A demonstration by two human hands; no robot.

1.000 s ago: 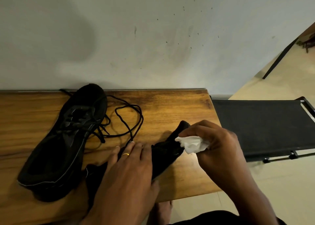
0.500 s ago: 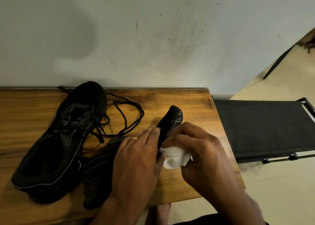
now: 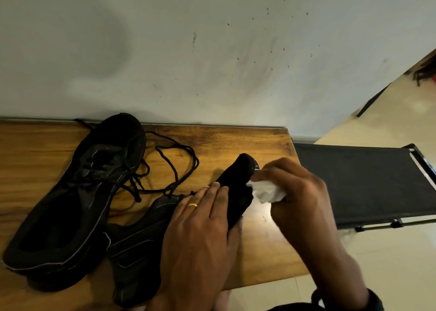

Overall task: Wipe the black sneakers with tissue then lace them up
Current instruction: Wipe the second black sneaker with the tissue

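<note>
Two black sneakers lie on a wooden table (image 3: 35,150). The left sneaker (image 3: 77,192) rests upright with its loose black lace (image 3: 179,159) trailing to the right. The second sneaker (image 3: 146,235) is tipped on its side, toe raised toward the right. My left hand (image 3: 200,235) lies over its forefoot with the thumb wrapped under the sole. My right hand (image 3: 299,192) holds a crumpled white tissue (image 3: 266,191) against the toe's edge.
A pale wall stands right behind the table. A black fabric seat with a metal frame (image 3: 358,181) sits just past the table's right edge. Beyond it lies a cream tiled floor (image 3: 389,258).
The second sneaker has been tipped onto its side with the toe lifted. My right hand with the tissue moved back up to the toe after dipping toward the sole.
</note>
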